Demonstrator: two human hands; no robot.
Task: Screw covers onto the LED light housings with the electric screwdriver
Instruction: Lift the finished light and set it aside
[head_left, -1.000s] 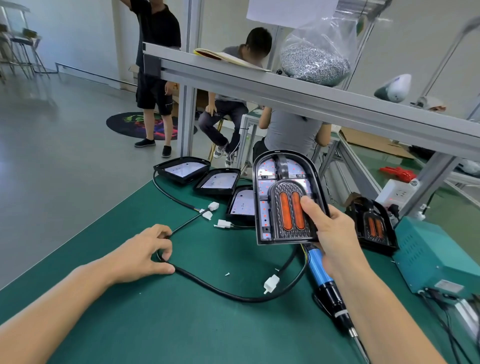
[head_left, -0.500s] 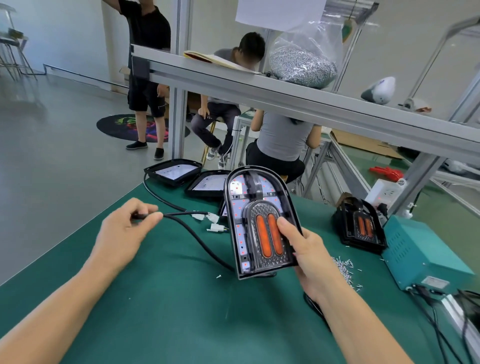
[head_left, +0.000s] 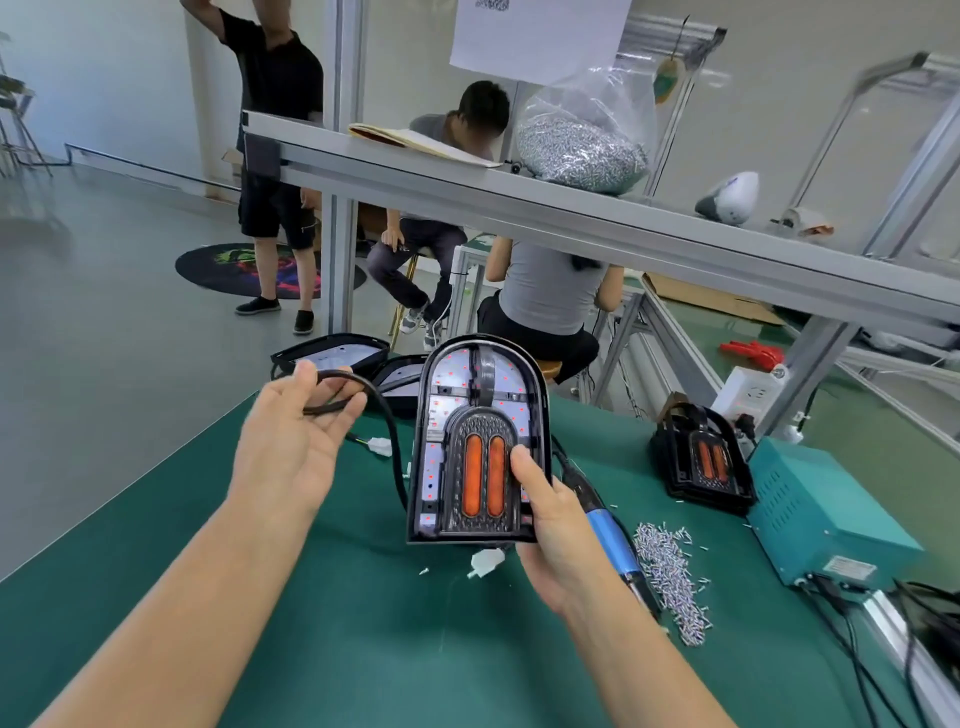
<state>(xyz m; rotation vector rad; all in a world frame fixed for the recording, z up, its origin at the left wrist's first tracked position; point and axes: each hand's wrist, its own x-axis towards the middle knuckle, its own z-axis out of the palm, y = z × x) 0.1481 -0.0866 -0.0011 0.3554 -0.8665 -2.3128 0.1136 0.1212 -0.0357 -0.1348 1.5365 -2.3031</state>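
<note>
LED light housing (head_left: 480, 441) held upright above the green bench (head_left: 363, 649), centre of scene, face toward the camera. Right hand (head_left: 550, 540) grips its lower right edge, thumb across the front beside the orange strips; probably raised for inspection or to free its lead. Left hand (head_left: 296, 441), to the left, holds a loop of black cable (head_left: 337, 389) in curled fingers, likely keeping it clear of the work area. Electric screwdriver (head_left: 608, 530) lies on the bench behind the right hand, unheld. Loose screws (head_left: 670, 571) heaped just right of it, within reach. More housings (head_left: 701, 462) stacked far right.
</note>
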